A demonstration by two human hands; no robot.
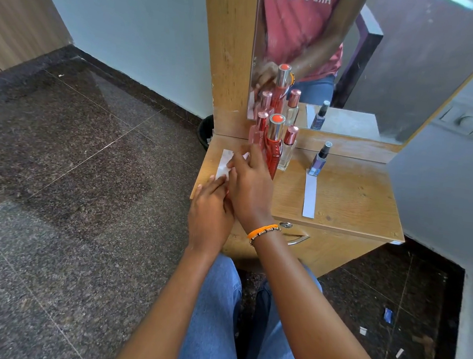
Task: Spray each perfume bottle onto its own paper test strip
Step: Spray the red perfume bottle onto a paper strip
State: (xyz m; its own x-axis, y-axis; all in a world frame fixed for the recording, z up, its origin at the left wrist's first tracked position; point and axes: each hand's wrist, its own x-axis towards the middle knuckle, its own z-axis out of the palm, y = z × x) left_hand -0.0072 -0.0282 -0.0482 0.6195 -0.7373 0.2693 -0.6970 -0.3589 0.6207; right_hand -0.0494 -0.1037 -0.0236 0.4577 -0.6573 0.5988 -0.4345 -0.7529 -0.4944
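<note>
Both hands are working at the left end of the small wooden desk [350,200], right at the paper strips lying there. The left hand [211,208] lies low near the desk's front edge, its straight fingers resting on the near end of a white strip [225,164], which runs lengthwise away from the person toward the mirror [381,77]. The right hand [250,186], with an orange wristband [263,231], crosses over beside the left one; its fingers reach forward onto paper just past the left hand's fingertips. Whether it pinches a strip or only presses on it cannot be told, since the fingertips are blurred.

Just beyond and to the right of the right hand stands a tight group of three bottles: a tall red bottle [273,148] with a silver collar and an orange cap, a pink bottle [258,131] behind the fingers, and a clear bottle [288,149] with a rose cap. Well off to the right of both hands, a small purple spray bottle [319,159] stands at the far end of its own strip [310,195], which also runs front to back.

The right hand is nearer the grouped bottles, so it looks best placed to lift one once the strips are laid out.

The mirror shows reversed shirt lettering, reading "ARE COMING". No bottle label is legible.
</note>
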